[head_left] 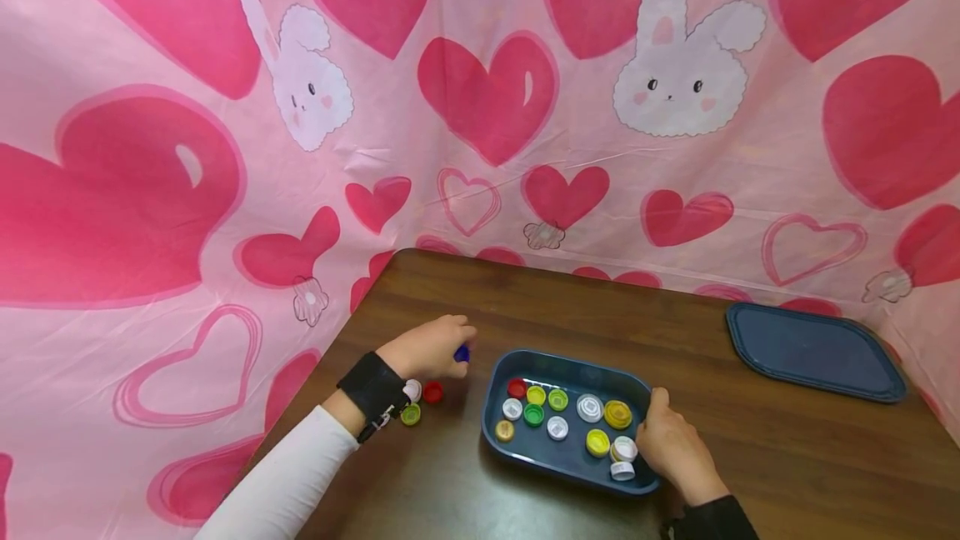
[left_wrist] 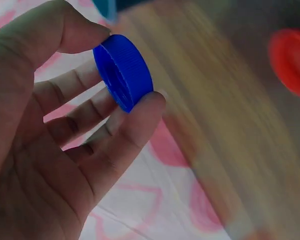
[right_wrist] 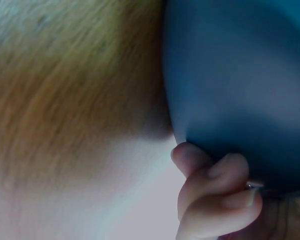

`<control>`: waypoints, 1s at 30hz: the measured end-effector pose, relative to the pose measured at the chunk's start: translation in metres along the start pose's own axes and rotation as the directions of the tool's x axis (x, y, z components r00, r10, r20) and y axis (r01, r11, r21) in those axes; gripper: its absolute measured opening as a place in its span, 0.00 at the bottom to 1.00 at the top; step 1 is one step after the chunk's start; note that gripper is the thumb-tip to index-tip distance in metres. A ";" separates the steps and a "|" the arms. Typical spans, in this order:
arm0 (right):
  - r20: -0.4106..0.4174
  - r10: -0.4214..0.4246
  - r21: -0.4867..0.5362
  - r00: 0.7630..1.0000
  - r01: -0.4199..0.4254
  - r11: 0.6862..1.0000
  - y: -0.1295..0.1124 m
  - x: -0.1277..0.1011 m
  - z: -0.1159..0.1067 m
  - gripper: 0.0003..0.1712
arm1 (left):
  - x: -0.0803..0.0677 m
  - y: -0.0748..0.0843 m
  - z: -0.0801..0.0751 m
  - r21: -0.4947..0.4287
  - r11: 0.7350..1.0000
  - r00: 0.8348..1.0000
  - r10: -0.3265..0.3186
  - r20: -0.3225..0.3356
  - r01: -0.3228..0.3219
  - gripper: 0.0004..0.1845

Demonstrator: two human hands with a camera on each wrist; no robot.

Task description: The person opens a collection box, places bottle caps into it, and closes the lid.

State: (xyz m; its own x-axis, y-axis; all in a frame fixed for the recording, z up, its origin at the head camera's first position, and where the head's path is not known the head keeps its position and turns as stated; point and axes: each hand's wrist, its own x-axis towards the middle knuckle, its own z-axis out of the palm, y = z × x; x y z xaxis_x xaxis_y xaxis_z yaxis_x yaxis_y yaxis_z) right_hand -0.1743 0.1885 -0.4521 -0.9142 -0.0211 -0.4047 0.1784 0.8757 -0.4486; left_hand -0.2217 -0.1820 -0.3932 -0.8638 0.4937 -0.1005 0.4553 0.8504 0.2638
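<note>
My left hand (head_left: 435, 346) is raised over the table, left of a dark blue plastic container (head_left: 558, 468). Between thumb and a fingertip it pinches a ribbed blue bottle cap (left_wrist: 132, 70), whose hollow side shows in the left wrist view. My right hand (head_left: 677, 445) grips the container's right end, with curled fingers (right_wrist: 227, 172) against its outer wall in the right wrist view. Inside the container lie several bottle caps: white, yellow, green, a red cap (head_left: 517, 388) and a gold cap (head_left: 505, 431). Two white caps at the right are stacked or leaning.
Below my left hand lie a red cap (head_left: 432, 392), a yellow-green cap (head_left: 410, 415) and a whitish cap (head_left: 412, 390), partly behind the wrist strap. A flat dark blue lid or tray (head_left: 813, 348) sits at the back right. Heart-printed cloth (head_left: 487, 90) hangs behind the wooden table.
</note>
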 end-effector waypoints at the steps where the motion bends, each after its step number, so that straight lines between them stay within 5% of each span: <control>1: 0.000 0.001 0.000 1.000 -0.001 1.000 0.000 0.000 0.000 0.27 | 0.003 0.006 -0.001 0.003 1.000 1.000 0.012 0.005 -0.012 0.16; 14: 0.013 0.009 0.019 1.000 -0.009 1.000 0.002 0.002 0.002 0.29 | 0.025 0.067 0.012 0.060 0.988 0.983 0.131 0.132 -0.140 0.18; 30: -0.002 -0.016 0.001 1.000 0.016 1.000 0.002 -0.001 0.001 0.29 | 0.030 0.105 0.032 0.131 0.931 0.915 0.298 0.271 -0.342 0.17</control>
State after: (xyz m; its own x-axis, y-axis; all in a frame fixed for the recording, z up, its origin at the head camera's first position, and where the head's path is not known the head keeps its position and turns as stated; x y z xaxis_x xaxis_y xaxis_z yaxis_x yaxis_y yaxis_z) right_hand -0.1727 0.1893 -0.4537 -0.9177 -0.0339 -0.3959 0.1642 0.8750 -0.4555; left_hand -0.1936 -0.0722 -0.3990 -0.5964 0.7546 -0.2736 0.7473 0.6464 0.1540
